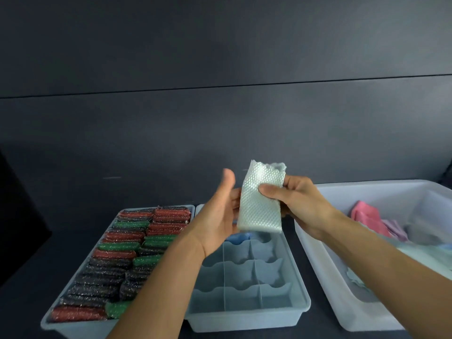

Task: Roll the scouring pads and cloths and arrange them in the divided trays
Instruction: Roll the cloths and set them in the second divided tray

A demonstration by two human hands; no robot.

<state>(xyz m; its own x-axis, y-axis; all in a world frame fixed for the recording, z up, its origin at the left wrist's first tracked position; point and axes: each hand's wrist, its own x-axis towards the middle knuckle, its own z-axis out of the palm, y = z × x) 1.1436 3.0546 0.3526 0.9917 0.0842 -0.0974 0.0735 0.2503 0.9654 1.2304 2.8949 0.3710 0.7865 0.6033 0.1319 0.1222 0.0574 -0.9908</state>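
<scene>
I hold a folded white waffle-textured cloth (260,201) upright above the middle divided tray (247,316). My right hand (297,204) grips its right edge, thumb across the front. My left hand (220,216) is behind its left edge, thumb raised and fingers hidden behind the cloth. The middle tray's front cells hold nothing; a blue rolled cloth (238,237) lies in a far cell. The left tray (52,324) is packed with rolled red, green and black scouring pads (115,263).
A large translucent bin (315,265) on the right holds loose cloths, among them a pink one (367,215) and pale purple, grey and light blue ones. All three containers stand on a dark tabletop in front of a dark wall.
</scene>
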